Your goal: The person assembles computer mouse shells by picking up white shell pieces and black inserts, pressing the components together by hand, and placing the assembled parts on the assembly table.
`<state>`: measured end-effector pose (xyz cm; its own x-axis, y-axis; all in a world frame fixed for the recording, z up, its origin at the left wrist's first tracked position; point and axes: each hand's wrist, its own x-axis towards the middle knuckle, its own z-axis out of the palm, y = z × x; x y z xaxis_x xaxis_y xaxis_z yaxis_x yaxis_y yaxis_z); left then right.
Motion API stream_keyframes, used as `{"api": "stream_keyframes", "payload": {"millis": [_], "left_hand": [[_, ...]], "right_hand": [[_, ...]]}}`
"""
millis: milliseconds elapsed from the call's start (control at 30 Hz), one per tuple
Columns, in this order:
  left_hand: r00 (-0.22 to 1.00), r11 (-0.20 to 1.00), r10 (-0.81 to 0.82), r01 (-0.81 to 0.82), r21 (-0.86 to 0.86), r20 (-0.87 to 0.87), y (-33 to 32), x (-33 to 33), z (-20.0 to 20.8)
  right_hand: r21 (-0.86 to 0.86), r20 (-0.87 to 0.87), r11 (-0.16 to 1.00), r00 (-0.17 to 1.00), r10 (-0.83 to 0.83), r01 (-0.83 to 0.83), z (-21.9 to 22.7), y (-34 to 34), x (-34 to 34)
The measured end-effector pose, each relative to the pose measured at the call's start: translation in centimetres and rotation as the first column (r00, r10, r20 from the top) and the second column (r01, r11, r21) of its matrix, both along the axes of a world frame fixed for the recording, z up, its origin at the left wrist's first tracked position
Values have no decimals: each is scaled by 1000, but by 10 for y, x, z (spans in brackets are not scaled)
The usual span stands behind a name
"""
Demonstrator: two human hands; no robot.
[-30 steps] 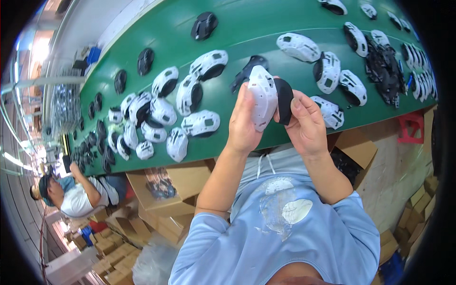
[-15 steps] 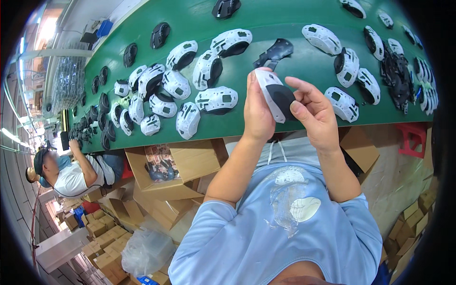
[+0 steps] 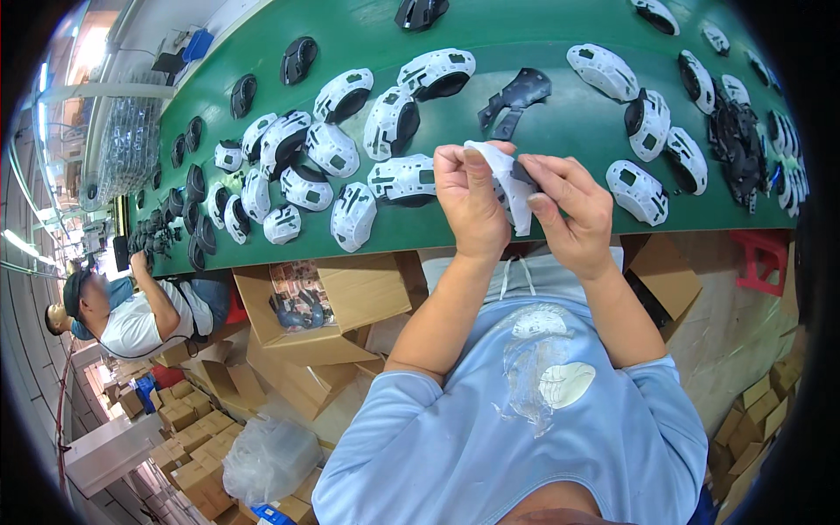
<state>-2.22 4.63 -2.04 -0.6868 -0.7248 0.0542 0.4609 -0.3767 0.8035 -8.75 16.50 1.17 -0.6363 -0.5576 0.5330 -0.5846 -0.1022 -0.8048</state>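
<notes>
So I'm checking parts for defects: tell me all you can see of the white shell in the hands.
The white shell looks like moulded plastic, curved, with a dark piece at its right edge. It is held on edge above the near rim of the green belt, pinched between the left hand and the right hand. Fingers hide much of it.

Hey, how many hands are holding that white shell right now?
2. The left hand pinches the left edge of the white shell; the right hand holds its right side, both over the green belt. No other hand touches it.
</notes>
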Motion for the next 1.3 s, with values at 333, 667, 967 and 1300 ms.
{"api": "stream_keyframes", "payload": {"millis": [333,667,967,1300], "left_hand": [[992,986,-112,118,117,-57,1,6,12],[983,970,160,-141,-196,84,13,11,16],[989,994,65,-52,-97,134,20,15,26],[970,946,-100,162,-282,223,0,16,20]], "right_hand": [[-208,328,977,937,117,-49,-1,4,1],[-24,248,999,968,-37,44,2,1,0],[84,137,995,989,-60,49,6,2,-5],[170,-188,981,980,-60,92,-8,-9,-15]]}}
